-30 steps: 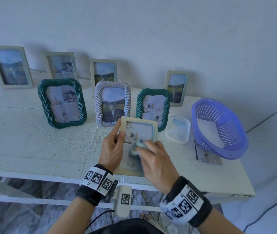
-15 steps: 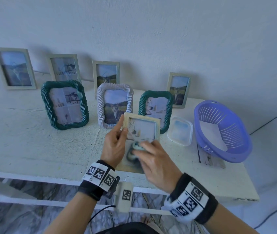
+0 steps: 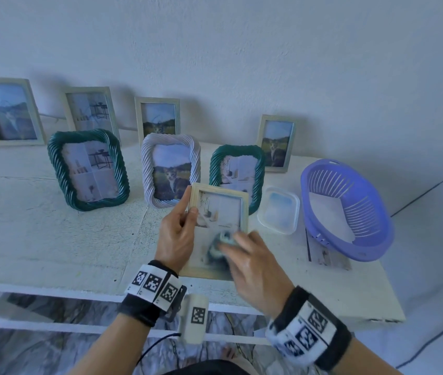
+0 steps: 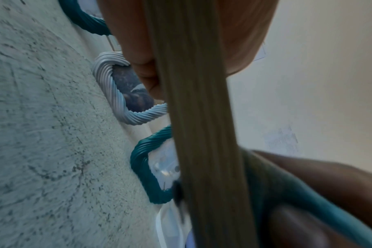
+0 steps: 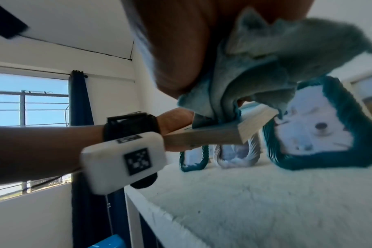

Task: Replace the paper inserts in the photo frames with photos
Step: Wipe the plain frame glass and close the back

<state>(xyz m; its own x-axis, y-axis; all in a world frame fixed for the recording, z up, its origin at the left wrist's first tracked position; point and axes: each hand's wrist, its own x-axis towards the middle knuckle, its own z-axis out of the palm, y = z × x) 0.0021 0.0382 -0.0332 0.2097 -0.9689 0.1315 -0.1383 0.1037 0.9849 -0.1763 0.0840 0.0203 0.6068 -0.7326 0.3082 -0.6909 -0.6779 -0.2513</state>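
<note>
Above the near edge of the white table (image 3: 52, 239), head view: one pale wooden frame (image 3: 219, 198), held off the surface and tilted, paper insert still showing behind its glass. Left hand (image 3: 175, 239) grips its left side, thumb on the front. Right hand (image 3: 252, 263) pinches a teal cloth (image 3: 224, 239) against the lower glass. Behind: large green rope frame (image 3: 87, 169), white rope frame (image 3: 171, 169) with a cat photo, smaller green rope frame (image 3: 237, 169); four pale frames lean on the wall. To the right: clear plastic box (image 3: 278, 209), purple basket (image 3: 347, 209).

Left wrist view: wooden frame edge-on (image 4: 202, 117), fingers (image 4: 144, 70) curled behind it, both rope frames beyond.

Right wrist view: cloth (image 5: 265, 67) bunched in the fingers, touching the frame (image 5: 212, 135).
</note>
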